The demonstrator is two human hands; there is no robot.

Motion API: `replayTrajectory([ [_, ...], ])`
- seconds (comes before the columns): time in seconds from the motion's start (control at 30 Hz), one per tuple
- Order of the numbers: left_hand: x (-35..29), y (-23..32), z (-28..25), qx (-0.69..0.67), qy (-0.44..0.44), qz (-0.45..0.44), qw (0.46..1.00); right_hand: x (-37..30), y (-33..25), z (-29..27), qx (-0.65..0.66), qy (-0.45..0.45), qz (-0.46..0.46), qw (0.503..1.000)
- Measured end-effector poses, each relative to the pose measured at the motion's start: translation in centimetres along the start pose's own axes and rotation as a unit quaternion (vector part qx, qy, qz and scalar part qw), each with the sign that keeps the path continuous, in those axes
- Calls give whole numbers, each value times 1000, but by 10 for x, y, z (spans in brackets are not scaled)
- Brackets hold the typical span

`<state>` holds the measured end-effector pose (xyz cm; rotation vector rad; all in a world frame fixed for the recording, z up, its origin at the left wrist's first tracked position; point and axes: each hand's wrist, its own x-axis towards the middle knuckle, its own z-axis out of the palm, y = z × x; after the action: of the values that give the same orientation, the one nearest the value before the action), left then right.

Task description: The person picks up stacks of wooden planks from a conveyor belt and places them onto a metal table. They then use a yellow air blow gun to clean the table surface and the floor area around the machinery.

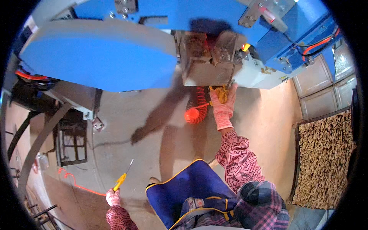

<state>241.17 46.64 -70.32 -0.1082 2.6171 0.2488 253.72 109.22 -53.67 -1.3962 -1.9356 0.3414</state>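
Observation:
My left hand (113,197), in a pink-white knit glove, is closed round a yellow air blow gun (120,181) with a thin metal nozzle pointing up. An orange hose (86,189) runs off leftward from it. My right hand (223,102), gloved the same way, reaches forward to the machine's lower edge. Its fingers wrap round a second yellow air blow gun (219,93), partly hidden by the glove. A thin dark nozzle rises from it in front of the machine's grey box (197,74). An orange coiled hose (197,111) hangs beside it.
A large blue machine (103,57) spans the far side, with an orange light (245,47) near the grey box. At right stands a framed stack of short light-brown pieces (324,161). Thick dark hoses (42,145) curve down at left. A blue apron (184,188) covers my lap.

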Motion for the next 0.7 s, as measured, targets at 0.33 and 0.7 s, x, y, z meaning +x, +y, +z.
replayTrajectory([
  [0.33, -139, -58, -182, 118, 81, 72, 987, -156, -57, -124, -79, -661, -205, 717],
  [0.7, -210, -199, -223, 9, 134, 77, 988, -208, -217, -172, -93, -736, -244, 625],
])
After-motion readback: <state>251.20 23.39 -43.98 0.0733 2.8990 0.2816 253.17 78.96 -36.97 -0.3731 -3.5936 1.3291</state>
